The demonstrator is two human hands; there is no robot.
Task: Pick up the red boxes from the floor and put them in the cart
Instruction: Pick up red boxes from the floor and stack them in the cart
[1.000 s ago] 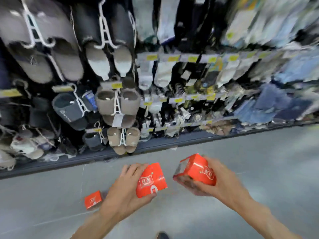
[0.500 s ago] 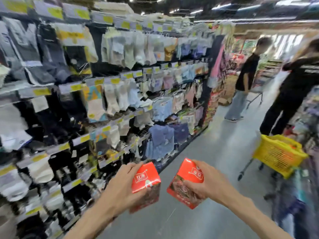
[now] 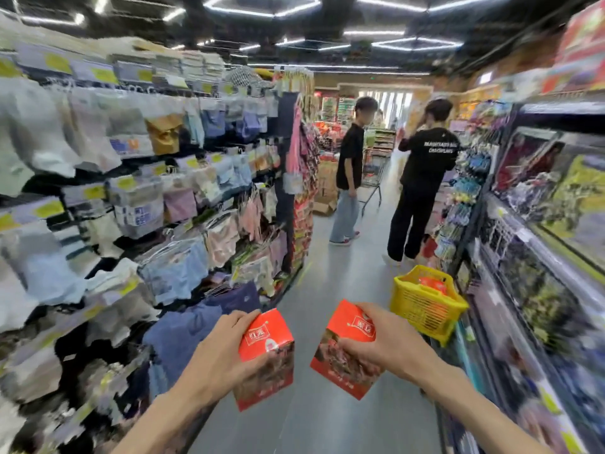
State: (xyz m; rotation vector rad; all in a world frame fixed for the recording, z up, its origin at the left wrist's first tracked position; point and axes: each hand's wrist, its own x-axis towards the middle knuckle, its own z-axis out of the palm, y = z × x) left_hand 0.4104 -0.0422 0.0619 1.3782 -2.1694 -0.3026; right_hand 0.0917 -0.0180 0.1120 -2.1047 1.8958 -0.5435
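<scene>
My left hand (image 3: 218,357) grips a red box (image 3: 266,358) from its left side, held up in front of me. A second red box (image 3: 348,350) is gripped by my right hand (image 3: 389,342), fingers over its top and right face. The two boxes hang side by side with a gap between them. Ahead and to the right stands the yellow cart basket (image 3: 425,303), with something red (image 3: 433,285) showing inside it. The basket lies beyond my right hand, against the right-hand shelving.
A shelf of hanging clothing packs (image 3: 147,204) lines the left of the aisle. Display cases (image 3: 540,257) line the right. Two people in black shirts (image 3: 350,172) (image 3: 422,178) stand further down the grey aisle floor (image 3: 340,257), near a metal trolley (image 3: 373,178).
The view has swung up from the floor and along the aisle. Both hands kept their boxes, and the yellow cart basket has come nearer and more central. The red box on the floor has left view.
</scene>
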